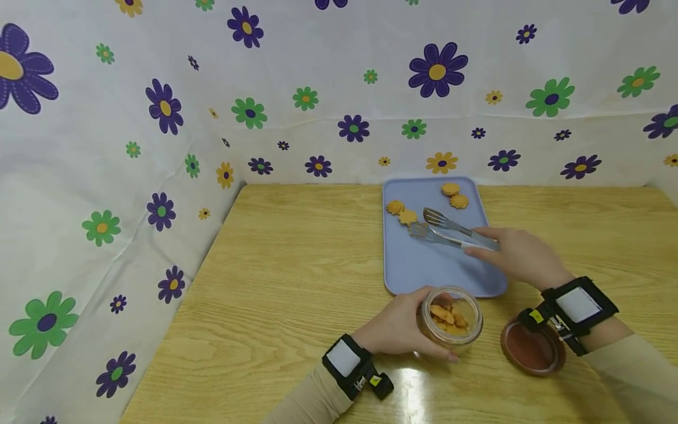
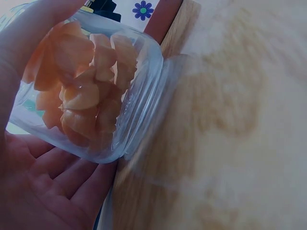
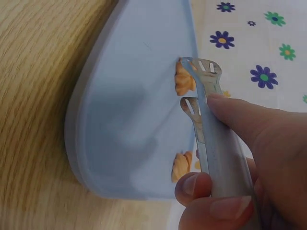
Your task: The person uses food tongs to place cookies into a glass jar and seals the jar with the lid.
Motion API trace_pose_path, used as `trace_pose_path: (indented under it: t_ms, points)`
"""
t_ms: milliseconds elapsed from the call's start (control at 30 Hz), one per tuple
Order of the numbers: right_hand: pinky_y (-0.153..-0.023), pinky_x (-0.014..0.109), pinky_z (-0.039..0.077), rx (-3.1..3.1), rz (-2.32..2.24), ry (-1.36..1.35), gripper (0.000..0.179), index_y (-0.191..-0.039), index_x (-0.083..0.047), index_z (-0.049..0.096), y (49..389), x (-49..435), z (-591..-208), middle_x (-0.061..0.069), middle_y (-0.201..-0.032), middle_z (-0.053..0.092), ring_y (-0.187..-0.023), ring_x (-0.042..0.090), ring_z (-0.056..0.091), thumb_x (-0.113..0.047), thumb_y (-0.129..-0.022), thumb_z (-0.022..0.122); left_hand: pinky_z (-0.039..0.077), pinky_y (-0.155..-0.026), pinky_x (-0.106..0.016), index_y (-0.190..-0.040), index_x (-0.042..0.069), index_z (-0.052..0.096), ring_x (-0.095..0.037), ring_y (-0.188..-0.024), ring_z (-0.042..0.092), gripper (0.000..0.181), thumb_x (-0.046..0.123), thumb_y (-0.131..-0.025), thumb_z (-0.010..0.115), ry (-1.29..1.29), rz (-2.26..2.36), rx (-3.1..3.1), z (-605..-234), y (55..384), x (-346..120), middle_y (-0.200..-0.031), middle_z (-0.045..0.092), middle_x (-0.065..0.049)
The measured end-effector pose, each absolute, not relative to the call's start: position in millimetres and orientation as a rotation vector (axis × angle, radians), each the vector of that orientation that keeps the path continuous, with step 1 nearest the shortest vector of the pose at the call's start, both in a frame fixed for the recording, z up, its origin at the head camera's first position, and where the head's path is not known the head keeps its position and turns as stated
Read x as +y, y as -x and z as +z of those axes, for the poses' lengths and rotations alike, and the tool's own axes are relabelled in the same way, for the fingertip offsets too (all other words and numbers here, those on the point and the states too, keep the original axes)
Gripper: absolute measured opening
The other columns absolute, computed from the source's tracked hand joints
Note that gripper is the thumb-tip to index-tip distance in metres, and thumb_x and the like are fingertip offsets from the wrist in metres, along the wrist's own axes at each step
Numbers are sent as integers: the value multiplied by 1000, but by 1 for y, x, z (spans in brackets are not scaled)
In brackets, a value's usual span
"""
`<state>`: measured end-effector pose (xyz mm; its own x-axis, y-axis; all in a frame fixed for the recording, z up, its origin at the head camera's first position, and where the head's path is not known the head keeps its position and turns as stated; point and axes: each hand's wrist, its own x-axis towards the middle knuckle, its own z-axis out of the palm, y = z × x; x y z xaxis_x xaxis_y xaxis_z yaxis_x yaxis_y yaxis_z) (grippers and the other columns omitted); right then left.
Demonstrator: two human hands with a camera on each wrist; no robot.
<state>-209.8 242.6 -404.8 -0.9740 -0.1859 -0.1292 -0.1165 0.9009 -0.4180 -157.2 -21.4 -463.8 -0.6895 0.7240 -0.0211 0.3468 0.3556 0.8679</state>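
Left hand: Wrapped round the glass jar, the left hand [image 1: 397,327] cups its wall; from my distant feed I cannot tell whether the base rests on the table [image 1: 296,259].
Right hand: The right hand [image 1: 521,253] grips metal tongs [image 1: 458,228], their ends spread apart and aimed toward ten o'clock.
Glass jar: The uncovered glass jar [image 1: 479,318] sits at the tray's six o'clock edge, golden cookies [image 1: 447,318] inside.
Blue tray: On the blue tray [image 1: 413,268], I see a cookie cluster [image 1: 407,217] at ten o'clock and a cookie pair [image 1: 451,189] near half past twelve.
Lid: The reddish-brown lid [image 1: 532,350] lies at four o'clock from the jar.
Tong tips: One overlaps the cluster in my head view; contact I cannot confirm.
Pinch: I would straddle a single cookie and squeeze lightly, expecting brittle ridges to crumble.
Steadying: I would keep the jar still, mouth upward, and the right wrist clear of the lid.
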Motion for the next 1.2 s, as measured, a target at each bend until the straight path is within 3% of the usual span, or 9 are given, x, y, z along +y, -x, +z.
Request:
trace_pose_path:
  t_ms: [133, 333, 467, 700, 1200]
  points:
    - [-46, 30, 32, 2900, -614, 227, 76, -146, 1, 57, 212, 238, -406, 8, -69, 58, -57, 19, 50, -55, -96, 60, 48, -104, -23, -139, 24, 55, -1, -118, 57, 85, 40, -66, 95, -938, 1267, 2228, -463, 157, -21, -127, 63, 12]
    - [-45, 30, 32, 2912, -580, 219, 75, -146, 1, 57, 213, 233, -408, 6, -67, 57, -60, 19, 51, -55, -97, 59, 48, -103, -23, -138, 23, 56, 0, -117, 58, 84, 40, -66, 95, -941, 1269, 2234, -463, 157, -21, -126, 63, 13]
    - [-44, 29, 31, 2914, -580, 237, 75, -145, 3, 57, 212, 233, -409, 2, -56, 47, -53, 16, 46, -54, -97, 58, 48, -104, -23, -137, 23, 57, 0, -117, 58, 83, 38, -65, 95, -943, 1291, 2223, -463, 157, -22, -125, 64, 13]
    - [-43, 28, 30, 2947, -564, 252, 74, -143, 4, 59, 207, 233, -411, -1, -53, 40, -48, 14, 40, -55, -98, 57, 49, -103, -23, -137, 24, 57, 0, -117, 58, 82, 39, -66, 95, -947, 1295, 2220, -463, 157, -22, -125, 63, 13]
    - [-44, 29, 29, 2973, -586, 220, 75, -146, 0, 58, 200, 241, -415, 3, -59, 45, -50, 16, 41, -59, -98, 54, 48, -105, -25, -138, 23, 57, -1, -119, 58, 83, 37, -66, 95, -937, 1311, 2196, -464, 157, -22, -128, 64, 12]
